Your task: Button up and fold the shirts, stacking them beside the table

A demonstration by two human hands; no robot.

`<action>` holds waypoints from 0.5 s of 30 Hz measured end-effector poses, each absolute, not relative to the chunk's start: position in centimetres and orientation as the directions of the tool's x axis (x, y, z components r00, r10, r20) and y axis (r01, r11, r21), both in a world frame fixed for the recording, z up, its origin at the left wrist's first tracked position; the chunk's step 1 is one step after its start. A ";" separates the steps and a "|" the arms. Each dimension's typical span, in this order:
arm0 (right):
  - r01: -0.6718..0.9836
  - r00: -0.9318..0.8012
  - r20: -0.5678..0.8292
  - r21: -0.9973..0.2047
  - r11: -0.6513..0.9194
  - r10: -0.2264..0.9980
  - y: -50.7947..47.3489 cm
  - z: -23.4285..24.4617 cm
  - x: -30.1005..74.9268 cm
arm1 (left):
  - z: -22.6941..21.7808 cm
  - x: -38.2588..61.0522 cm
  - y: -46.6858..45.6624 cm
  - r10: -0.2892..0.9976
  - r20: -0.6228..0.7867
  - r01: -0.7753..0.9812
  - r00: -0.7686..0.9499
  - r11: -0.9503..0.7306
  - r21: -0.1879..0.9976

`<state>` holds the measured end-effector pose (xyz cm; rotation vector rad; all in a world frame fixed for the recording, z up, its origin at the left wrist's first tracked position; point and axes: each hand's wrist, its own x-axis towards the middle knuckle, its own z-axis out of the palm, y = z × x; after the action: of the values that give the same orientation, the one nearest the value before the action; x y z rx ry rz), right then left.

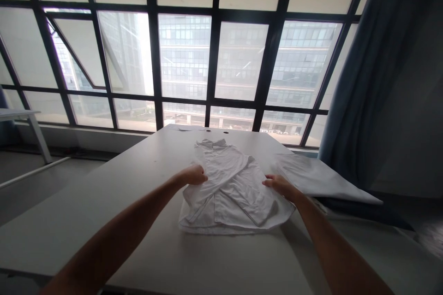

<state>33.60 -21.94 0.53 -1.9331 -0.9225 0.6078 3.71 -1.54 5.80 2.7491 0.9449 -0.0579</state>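
As left hand [191, 175], right hand [281, 185] touch shirt [232, 193]

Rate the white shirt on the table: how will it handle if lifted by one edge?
The shirt will probably be floppy: it lies in soft creases and overlapping folds. It looks thin, so likely light for its size. Lifted by one edge, its folded layers would likely slide apart and drape.

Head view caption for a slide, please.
Left hand and right hand rest on a white shirt on a pale table.
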 end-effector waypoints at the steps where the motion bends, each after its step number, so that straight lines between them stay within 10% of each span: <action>1: 0.349 0.585 -0.073 -0.876 -0.332 0.808 -22.0 0.6 33.4 | 5.3 4.9 -2.5 0.593 -0.133 0.608 0.794 -0.770 0.196; 8: 0.387 0.552 -0.096 -0.850 -0.357 0.828 -22.9 2.0 32.1 | 2.4 6.9 -4.8 0.539 -0.236 0.583 0.808 -0.790 0.190; 12: 0.373 0.541 -0.096 -0.863 -0.340 0.835 -22.9 3.0 30.9 | 2.5 5.2 -4.1 0.410 -0.357 0.539 0.839 -0.711 0.451; 15: 0.352 0.564 -0.097 -0.870 -0.345 0.820 -22.2 3.5 29.5 | 2.4 3.4 -3.3 0.361 -0.154 0.389 0.920 -0.788 0.477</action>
<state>29.51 -22.18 3.47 -1.9304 -0.9457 0.6811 3.43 -3.33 2.39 2.5629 0.5380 -0.0743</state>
